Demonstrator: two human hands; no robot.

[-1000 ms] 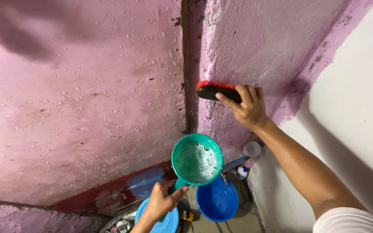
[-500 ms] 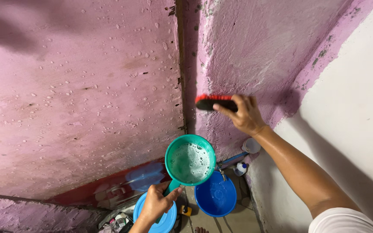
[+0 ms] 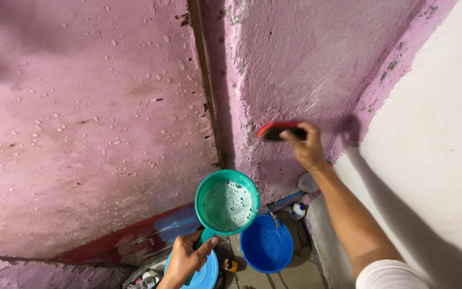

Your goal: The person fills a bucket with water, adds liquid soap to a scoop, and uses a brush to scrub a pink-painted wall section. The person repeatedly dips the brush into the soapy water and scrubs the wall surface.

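A red-bristled black scrub brush (image 3: 280,131) is gripped by the right hand (image 3: 307,147) against the half-scrubbed pink wall (image 3: 306,64); a green soapy dipper (image 3: 226,203) is clasped by the left hand (image 3: 184,259).

Looks like a home washroom or laundry corner: rough pink-painted plaster walls (image 3: 81,134) beaded with water drops, meeting at a grimy corner seam (image 3: 207,107). Floor below has a blue basin (image 3: 267,247), a lighter blue basin (image 3: 207,273), a tap on a blue pipe (image 3: 284,202) and a small white bottle (image 3: 297,211). Right-hand wall (image 3: 434,134) is plain white with flaking pink edge.
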